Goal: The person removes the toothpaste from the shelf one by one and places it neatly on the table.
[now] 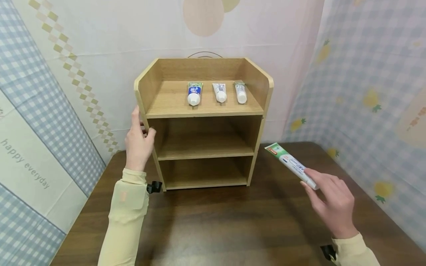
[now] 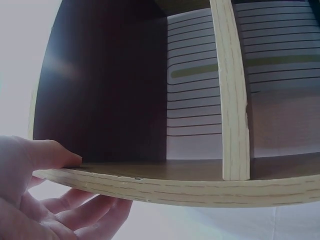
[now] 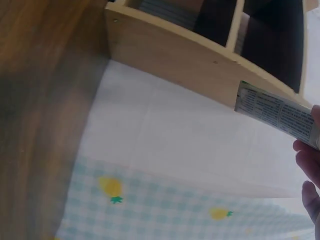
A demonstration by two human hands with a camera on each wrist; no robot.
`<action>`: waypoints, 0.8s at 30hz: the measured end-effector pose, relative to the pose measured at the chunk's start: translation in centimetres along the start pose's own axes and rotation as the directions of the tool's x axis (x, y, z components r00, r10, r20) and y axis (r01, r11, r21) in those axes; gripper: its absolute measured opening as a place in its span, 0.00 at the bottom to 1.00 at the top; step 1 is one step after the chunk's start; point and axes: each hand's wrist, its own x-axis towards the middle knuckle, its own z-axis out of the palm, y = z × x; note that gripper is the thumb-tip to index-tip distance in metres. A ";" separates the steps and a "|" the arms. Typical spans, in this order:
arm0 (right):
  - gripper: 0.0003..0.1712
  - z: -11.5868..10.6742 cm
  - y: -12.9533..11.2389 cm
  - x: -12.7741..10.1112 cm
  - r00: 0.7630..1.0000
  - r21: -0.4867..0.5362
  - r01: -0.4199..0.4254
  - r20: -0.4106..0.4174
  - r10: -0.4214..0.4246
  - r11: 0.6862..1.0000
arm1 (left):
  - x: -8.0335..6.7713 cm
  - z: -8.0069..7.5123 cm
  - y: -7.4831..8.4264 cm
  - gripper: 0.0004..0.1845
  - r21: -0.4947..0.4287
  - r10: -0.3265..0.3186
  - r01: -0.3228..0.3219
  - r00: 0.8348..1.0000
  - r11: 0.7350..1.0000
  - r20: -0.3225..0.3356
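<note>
Patterned cloth backdrops, checked blue at the sides and pale pink behind, close in a dark wooden worktop (image 1: 233, 221). At its far middle stands a light wooden shelf unit (image 1: 203, 122) with three levels, a railed top tray and two open compartments below. On the top tray lie three tubes side by side, caps toward the viewer and apart from one another: a blue-and-white tube (image 1: 194, 93) on the left, a white tube (image 1: 219, 92) in the middle, a smaller white tube (image 1: 240, 92) on the right. Left hand (image 1: 138, 138), in a pale yellow sleeve, grips the unit's left side panel at the height of the upper compartment; the left wrist view shows the thumb (image 2: 52, 152) on the inner face and the fingers (image 2: 85, 212) curled round the outer face. Right hand (image 1: 332, 203) is held above the worktop to the right of the unit, well clear of it, pinching a green-and-white toothpaste tube (image 1: 290, 164) near one end, which its fingers hide. The tube's flat crimped end points up and left toward the shelf unit; the tube touches neither unit nor worktop.
</note>
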 end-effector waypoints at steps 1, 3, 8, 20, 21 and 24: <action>0.25 0.2 0.3 -0.2 1.000 -0.012 -0.001 0.000 0.001 1.000 | 0.0 0.0 0.0 0.39 0.002 0.001 -0.001 1.000 1.000 -0.003; 0.24 0.5 0.8 -0.7 1.000 -0.030 -0.002 -0.003 0.002 1.000 | 0.1 0.0 0.1 0.39 0.002 0.002 -0.002 1.000 1.000 -0.004; 0.24 1.0 2.0 -1.6 1.000 -0.047 -0.007 0.015 0.008 0.999 | 0.2 -0.1 0.1 0.39 0.001 -0.003 0.003 1.000 1.000 -0.002; 0.24 2.7 4.0 -3.0 0.986 -0.093 0.024 0.166 -0.009 0.995 | 0.0 -0.1 -0.1 0.39 0.006 -0.005 0.005 1.000 1.000 -0.001; 0.24 2.9 4.1 -3.1 0.985 -0.097 0.027 0.175 -0.009 0.995 | 0.1 -0.1 -0.1 0.39 0.008 -0.005 0.005 1.000 1.000 -0.002; 0.25 3.3 4.5 -3.3 0.981 -0.102 0.021 0.193 -0.001 0.995 | 0.1 0.0 -0.1 0.39 0.010 -0.006 0.006 1.000 1.000 0.001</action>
